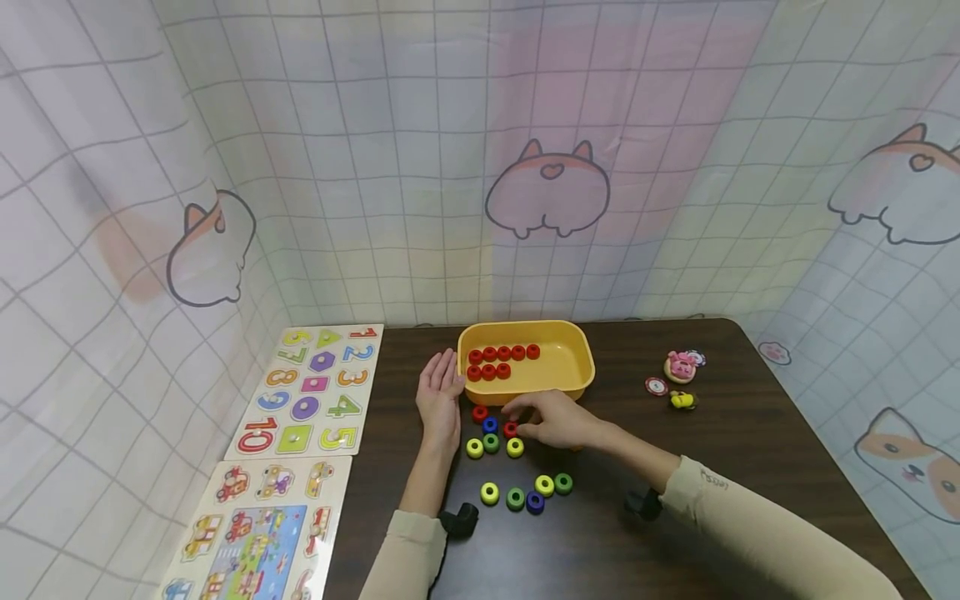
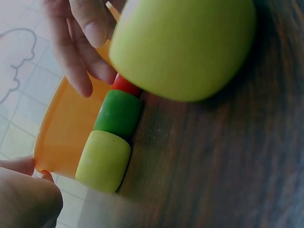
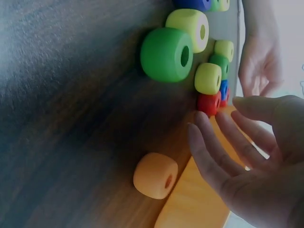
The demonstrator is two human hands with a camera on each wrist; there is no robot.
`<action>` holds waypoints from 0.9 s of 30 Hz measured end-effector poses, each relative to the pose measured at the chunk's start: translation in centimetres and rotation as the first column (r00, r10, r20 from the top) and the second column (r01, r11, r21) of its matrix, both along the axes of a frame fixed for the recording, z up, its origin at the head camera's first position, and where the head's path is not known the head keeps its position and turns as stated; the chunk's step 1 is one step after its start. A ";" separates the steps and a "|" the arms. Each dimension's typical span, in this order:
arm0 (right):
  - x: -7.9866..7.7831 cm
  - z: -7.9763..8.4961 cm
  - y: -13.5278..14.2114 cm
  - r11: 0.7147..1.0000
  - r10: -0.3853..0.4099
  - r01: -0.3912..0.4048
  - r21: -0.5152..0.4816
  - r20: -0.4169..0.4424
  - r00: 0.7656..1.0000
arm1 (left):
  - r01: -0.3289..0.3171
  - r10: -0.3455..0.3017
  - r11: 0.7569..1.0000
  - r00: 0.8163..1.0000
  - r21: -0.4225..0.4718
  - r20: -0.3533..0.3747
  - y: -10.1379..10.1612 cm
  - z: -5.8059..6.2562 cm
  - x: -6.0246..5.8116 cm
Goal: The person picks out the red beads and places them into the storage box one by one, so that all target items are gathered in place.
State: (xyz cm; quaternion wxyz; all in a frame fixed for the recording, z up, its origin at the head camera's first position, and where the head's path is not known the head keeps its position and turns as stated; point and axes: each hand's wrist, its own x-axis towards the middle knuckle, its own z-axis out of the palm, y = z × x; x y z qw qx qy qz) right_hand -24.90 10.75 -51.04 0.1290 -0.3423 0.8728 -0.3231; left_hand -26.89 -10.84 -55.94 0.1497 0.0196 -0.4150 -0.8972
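Note:
My left hand lies along the left side of the yellow tray, fingers extended, and in the left wrist view a fingertip is right at the tray wall. Several red beads stand in two rows inside the tray. Reaching over the table just in front of it, my right hand has its fingertips right at a red bead, with the thumb held apart. Around that bead are another red bead, a blue bead, a green bead and yellow beads.
Closer to the front lie a green bead, a dark blue bead and more yellow and green ones. An orange bead sits beside the tray. Puzzle boards line the left; small toys are at the right.

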 end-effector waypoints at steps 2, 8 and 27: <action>0.0 -0.2 -0.2 1.000 -0.003 0.003 -0.012 -0.007 1.000 | -0.003 0.003 1.000 1.000 0.000 0.003 0.0 0.0 0.0; -0.2 -1.3 -1.0 0.992 -0.081 0.098 -0.083 0.184 0.980 | -0.011 0.011 1.000 1.000 -0.009 -0.004 -0.2 -0.2 -0.1; -6.1 5.4 -0.7 0.960 -0.159 0.236 -0.152 0.398 0.904 | -0.003 0.003 1.000 1.000 0.019 0.002 -0.1 -0.5 -0.4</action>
